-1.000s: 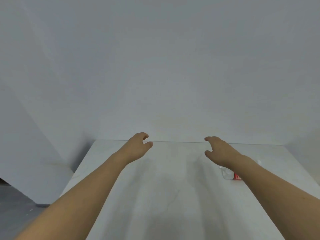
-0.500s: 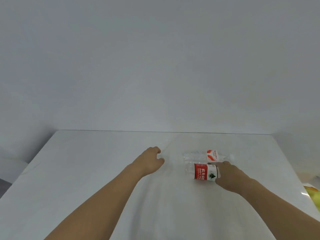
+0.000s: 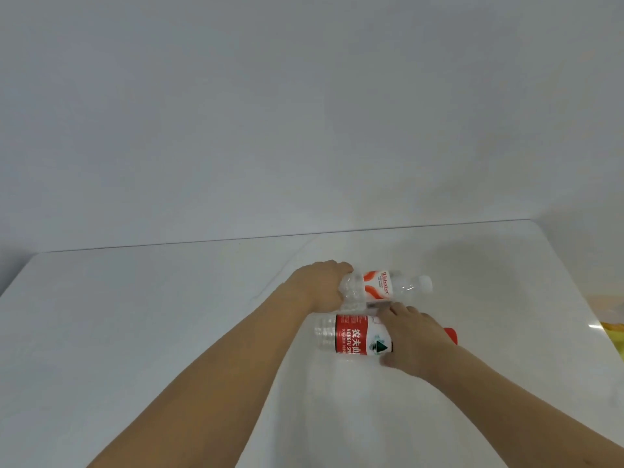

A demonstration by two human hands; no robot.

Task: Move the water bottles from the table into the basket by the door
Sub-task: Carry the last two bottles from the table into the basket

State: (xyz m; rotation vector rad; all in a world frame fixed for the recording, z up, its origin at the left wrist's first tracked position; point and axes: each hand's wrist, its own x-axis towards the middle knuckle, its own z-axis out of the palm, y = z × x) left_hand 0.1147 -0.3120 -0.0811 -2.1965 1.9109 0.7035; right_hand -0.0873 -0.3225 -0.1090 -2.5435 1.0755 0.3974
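Observation:
Two clear plastic water bottles lie on their sides on the white table point(image 3: 135, 332). The far bottle point(image 3: 388, 287) has a white and orange label and a white cap pointing right. My left hand point(image 3: 320, 285) grips its base end. The near bottle point(image 3: 351, 337) has a red label and a red cap pointing right. My right hand point(image 3: 415, 336) wraps over its upper half, hiding the neck. The basket and the door are out of view.
A plain white wall stands behind the table's far edge point(image 3: 304, 234). Something yellow point(image 3: 613, 332) shows past the table's right edge.
My left hand has reached right and taken hold of the far bottle's base. My right hand has closed further over the near bottle. The view has dipped toward the table.

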